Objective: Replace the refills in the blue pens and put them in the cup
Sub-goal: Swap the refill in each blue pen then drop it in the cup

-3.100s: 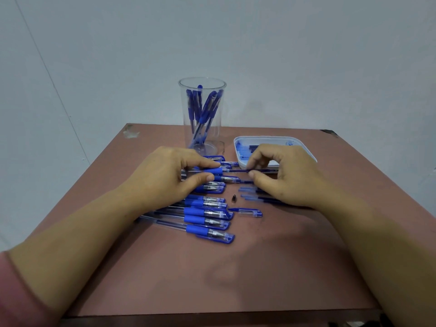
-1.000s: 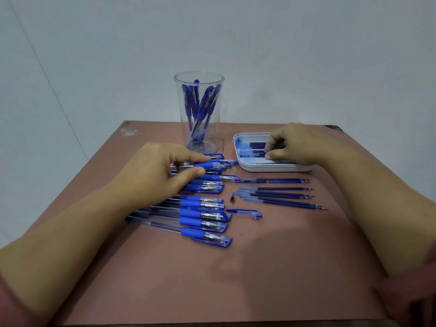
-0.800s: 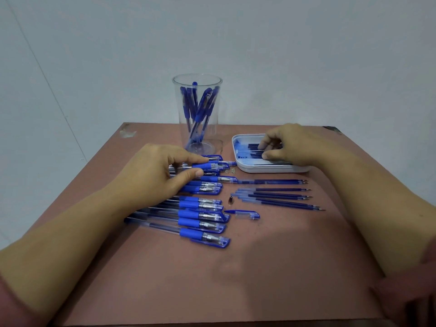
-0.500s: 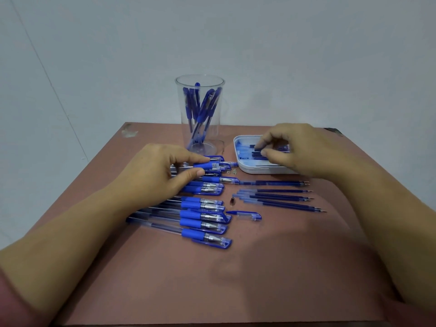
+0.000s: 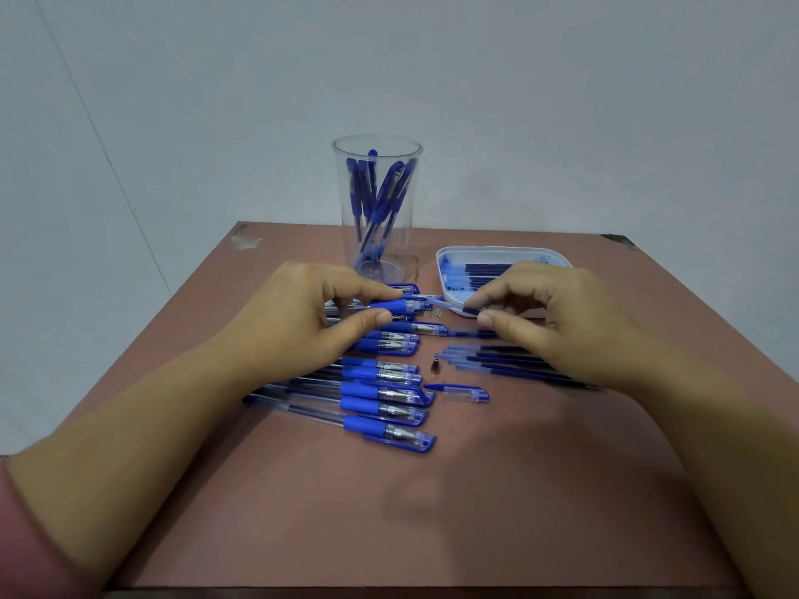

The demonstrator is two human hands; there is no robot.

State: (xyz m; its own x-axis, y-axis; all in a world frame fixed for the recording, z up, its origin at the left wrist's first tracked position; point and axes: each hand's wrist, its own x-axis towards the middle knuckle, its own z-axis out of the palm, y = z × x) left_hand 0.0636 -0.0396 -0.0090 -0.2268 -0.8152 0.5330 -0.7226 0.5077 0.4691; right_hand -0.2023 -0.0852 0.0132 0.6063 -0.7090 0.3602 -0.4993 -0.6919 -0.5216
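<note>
Left hand (image 5: 302, 322) grips an open pen (image 5: 391, 305) over the table (image 5: 432, 512), in front of the cup (image 5: 343, 209). Right hand (image 5: 549, 322) pinches a refill (image 5: 449, 304), its tip at the pen's mouth. The step looks like insertion, and the next move likely needs a straight, gentle push.

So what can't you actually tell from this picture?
Head view only.
Part of the tray: behind the right hand.
How many loose refills: right hand hides some.
Whether the refill has entered the left hand's pen: blurred.
What the specks are: too small.
</note>
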